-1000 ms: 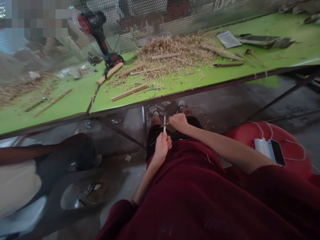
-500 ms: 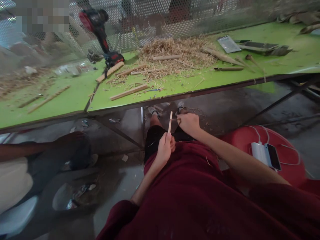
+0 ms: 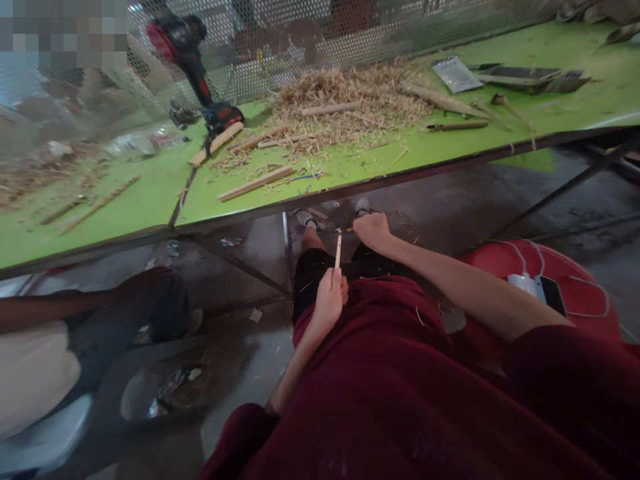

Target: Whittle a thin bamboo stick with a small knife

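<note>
My left hand [image 3: 330, 298] is closed around the lower end of a thin, pale wooden stick [image 3: 339, 252], which points up and away from me above my lap. A small curl of wood shows at the stick's far tip. Just right of that tip, my right hand [image 3: 373, 231] is closed in a fist around a small knife [image 3: 351, 230]. Only a short bit of the knife shows, and the fist hides the rest. The knife and the stick look slightly apart.
A green table [image 3: 200, 203] ahead bears a heap of wood shavings [image 3: 370, 90], a cordless drill [image 3: 200, 73], wooden strips [image 3: 257, 183] and a dark tray [image 3: 523, 78]. On my right, a red stool [image 3: 585, 307] holds a phone [image 3: 553, 295]. Another person's arm [image 3: 65, 303] is at left.
My right hand has moved slightly down the picture, and the knife no longer lies across the stick. A curl now shows at the stick's tip. The view has shifted a little.
</note>
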{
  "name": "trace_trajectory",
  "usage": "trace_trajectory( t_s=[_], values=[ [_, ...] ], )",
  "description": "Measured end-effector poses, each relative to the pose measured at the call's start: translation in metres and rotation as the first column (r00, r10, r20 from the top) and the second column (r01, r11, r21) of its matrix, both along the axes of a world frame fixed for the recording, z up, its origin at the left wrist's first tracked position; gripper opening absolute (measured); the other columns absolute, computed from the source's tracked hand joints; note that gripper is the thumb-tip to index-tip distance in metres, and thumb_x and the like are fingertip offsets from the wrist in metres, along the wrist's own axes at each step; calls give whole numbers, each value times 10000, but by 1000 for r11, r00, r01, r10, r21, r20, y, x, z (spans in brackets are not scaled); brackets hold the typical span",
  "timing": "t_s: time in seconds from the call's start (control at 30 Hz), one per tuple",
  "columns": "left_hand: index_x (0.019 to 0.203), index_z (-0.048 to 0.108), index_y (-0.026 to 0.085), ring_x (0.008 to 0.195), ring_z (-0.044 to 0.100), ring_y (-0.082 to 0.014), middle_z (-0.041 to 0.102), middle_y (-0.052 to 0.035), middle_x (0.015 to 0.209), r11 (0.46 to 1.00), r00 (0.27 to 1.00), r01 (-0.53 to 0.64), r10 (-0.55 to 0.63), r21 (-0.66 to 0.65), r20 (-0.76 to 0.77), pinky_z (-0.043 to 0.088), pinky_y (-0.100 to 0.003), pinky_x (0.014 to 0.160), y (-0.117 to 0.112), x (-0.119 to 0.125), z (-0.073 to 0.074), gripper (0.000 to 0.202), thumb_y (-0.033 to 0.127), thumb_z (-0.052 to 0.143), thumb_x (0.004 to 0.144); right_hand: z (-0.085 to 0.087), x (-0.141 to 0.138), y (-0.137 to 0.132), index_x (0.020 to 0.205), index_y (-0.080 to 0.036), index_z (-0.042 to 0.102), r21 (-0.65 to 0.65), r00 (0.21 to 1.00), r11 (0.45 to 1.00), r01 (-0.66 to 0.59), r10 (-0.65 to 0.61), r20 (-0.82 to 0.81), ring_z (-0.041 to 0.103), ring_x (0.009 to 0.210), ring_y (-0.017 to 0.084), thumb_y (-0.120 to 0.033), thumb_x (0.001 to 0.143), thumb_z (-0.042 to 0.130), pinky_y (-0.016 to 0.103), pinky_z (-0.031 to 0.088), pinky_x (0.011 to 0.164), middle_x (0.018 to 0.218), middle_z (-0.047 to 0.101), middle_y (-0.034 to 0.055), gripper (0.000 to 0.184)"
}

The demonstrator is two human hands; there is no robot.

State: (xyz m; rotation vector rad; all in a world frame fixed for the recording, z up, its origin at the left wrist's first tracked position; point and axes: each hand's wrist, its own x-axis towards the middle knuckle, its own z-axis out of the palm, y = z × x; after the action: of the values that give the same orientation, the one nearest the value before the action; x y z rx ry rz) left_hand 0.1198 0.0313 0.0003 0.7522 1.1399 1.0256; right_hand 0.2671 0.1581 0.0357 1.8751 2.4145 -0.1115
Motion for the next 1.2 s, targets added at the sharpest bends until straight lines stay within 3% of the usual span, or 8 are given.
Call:
trace_trajectory(
  t_s=[0.23, 0.37, 0.43, 0.57, 0.67, 0.9, 1.2],
  values=[
    [738, 349, 238, 417, 237, -38, 328, 118, 539, 999, 998, 44, -45, 12, 41, 165, -166, 407, -4, 3, 3, 507, 533, 644, 1028, -6, 23, 15, 1259, -26, 795, 40, 986, 985, 166, -165, -36, 714, 1061, 245, -117, 1094, 479, 327, 373, 833, 1177, 776, 295, 368],
    [730, 353, 237, 420, 234, -33, 341, 113, 544, 993, 993, 102, -105, 55, 54, 155, -172, 407, -11, 1, 3, 553, 606, 672, 990, 2, 43, 21, 1286, 4, 778, 54, 950, 949, 311, -311, -17, 705, 1084, 267, -149, 1083, 516, 341, 373, 836, 1217, 749, 330, 365],
    [725, 351, 239, 419, 233, -34, 330, 113, 536, 992, 992, 109, -113, 57, 63, 151, -178, 408, -11, 1, 5, 573, 635, 683, 974, 9, 45, 12, 1248, -31, 805, 74, 939, 936, 343, -342, -35, 713, 1062, 264, -191, 1071, 535, 323, 382, 822, 1191, 768, 301, 360],
    [731, 347, 243, 424, 231, -39, 314, 115, 528, 991, 988, 109, -116, 70, 101, 145, -187, 408, -5, 4, 11, 585, 647, 703, 957, 14, 24, -29, 1212, -182, 846, 75, 975, 976, 204, -196, -105, 746, 1016, 279, -284, 1080, 483, 310, 419, 776, 1124, 821, 186, 399],
    [749, 342, 243, 429, 232, -38, 317, 118, 538, 991, 986, 111, -119, 72, 119, 148, -184, 411, -3, 4, 17, 572, 628, 709, 961, 11, 2, -51, 1255, -183, 831, 23, 988, 994, 106, -103, -111, 757, 1037, 306, -274, 1096, 417, 329, 468, 788, 1137, 825, 185, 453],
    [782, 317, 251, 427, 224, -38, 302, 127, 545, 996, 982, 59, -71, 67, 177, 147, -173, 417, -4, -1, 17, 578, 630, 715, 960, 6, -12, -43, 1351, -144, 784, 0, 989, 998, 70, -70, -132, 758, 1092, 341, -238, 1128, 247, 403, 526, 861, 1165, 813, 223, 590],
    [755, 334, 247, 413, 222, -37, 316, 125, 525, 987, 990, 55, -74, 151, 123, 161, -173, 405, 0, 3, 12, 567, 638, 683, 970, 7, -11, -50, 1312, -130, 792, 22, 992, 998, 56, -53, -114, 771, 1067, 315, -230, 1136, 307, 365, 515, 832, 1121, 822, 220, 525]
  ],
)
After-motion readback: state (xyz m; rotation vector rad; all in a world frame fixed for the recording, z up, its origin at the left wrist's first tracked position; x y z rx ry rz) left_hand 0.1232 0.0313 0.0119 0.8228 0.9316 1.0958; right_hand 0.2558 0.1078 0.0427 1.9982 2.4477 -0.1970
